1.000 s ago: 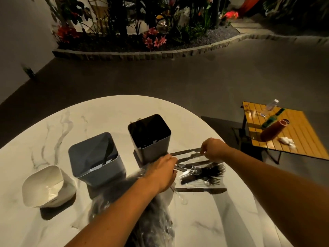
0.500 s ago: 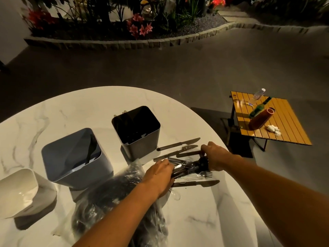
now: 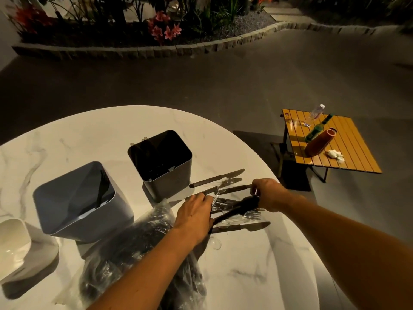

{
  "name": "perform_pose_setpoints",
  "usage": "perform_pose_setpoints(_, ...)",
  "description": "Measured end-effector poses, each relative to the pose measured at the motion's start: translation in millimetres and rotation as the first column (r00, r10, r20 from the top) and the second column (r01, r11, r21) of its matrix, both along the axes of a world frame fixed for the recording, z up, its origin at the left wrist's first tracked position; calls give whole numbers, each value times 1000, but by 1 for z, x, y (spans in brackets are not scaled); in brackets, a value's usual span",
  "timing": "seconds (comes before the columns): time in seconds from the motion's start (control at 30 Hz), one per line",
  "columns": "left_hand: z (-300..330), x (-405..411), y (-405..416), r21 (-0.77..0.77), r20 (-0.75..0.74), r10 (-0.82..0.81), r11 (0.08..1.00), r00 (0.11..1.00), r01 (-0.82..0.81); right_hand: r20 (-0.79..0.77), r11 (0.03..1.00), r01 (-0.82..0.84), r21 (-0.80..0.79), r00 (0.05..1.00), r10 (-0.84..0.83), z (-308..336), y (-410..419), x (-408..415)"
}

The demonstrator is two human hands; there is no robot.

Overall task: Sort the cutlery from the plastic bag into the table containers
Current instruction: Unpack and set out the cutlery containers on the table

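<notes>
A clear plastic bag (image 3: 134, 249) full of dark cutlery lies on the white marble table (image 3: 89, 130), under my left forearm. Loose knives (image 3: 214, 177), clear forks (image 3: 248, 217) and spoons lie in a pile to its right. My right hand (image 3: 268, 193) grips a bundle of black forks (image 3: 241, 205) by their heads. My left hand (image 3: 194, 217) lies palm down on the pile at the handle end of the bundle; its fingertips are hidden. A dark grey container (image 3: 161, 162) stands behind the pile. A blue-grey container (image 3: 78, 202) with a black fork in it stands to the left.
A white bowl-like container (image 3: 13, 245) sits at the table's left edge. To the right, beyond the table edge, a low yellow slatted table (image 3: 348, 139) carries bottles and a crumpled tissue. A planted bed with a stone border lies across the floor behind.
My right hand moved from the knife handles to the black forks and gathered them into a bundle. My left hand stayed on the pile. The view dropped a little.
</notes>
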State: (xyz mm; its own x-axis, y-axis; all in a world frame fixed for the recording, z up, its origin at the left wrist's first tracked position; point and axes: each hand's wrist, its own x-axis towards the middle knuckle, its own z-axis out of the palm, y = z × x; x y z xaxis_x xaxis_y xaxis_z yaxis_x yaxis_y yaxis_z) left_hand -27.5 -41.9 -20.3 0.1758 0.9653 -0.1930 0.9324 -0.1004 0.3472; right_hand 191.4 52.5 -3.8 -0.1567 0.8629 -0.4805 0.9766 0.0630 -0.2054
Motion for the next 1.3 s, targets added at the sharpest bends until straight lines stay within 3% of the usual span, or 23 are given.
perform_pose_setpoints(0.43, 3, -2, -5, -61, 11, 25, 998, 1000, -24, -234, 982, 110, -156, 961, -145, 6, 10, -7)
perform_pose_setpoints(0.8, 12, 7, -4, -89, -26, 16, 996, 1000, -18, -401, 957, 205, -206, 874, -274, 19, 13, 11)
perform_pose_setpoints(1.03, 27, 12, -3, -64, -24, 87, 994, 996, -88, -459, 961, 194, -196, 848, -264, 35, 16, 19)
perform_pose_setpoints(1.17, 40, 18, -2, -69, 122, 162, 986, 979, -154, -479, 977, 146, -153, 854, -203, 50, 22, 21)
perform_pose_setpoints(1.3, 56, 33, -1, -164, 415, 283, 958, 864, -235, -526, 984, 102, -143, 835, -163, 67, 25, 20)
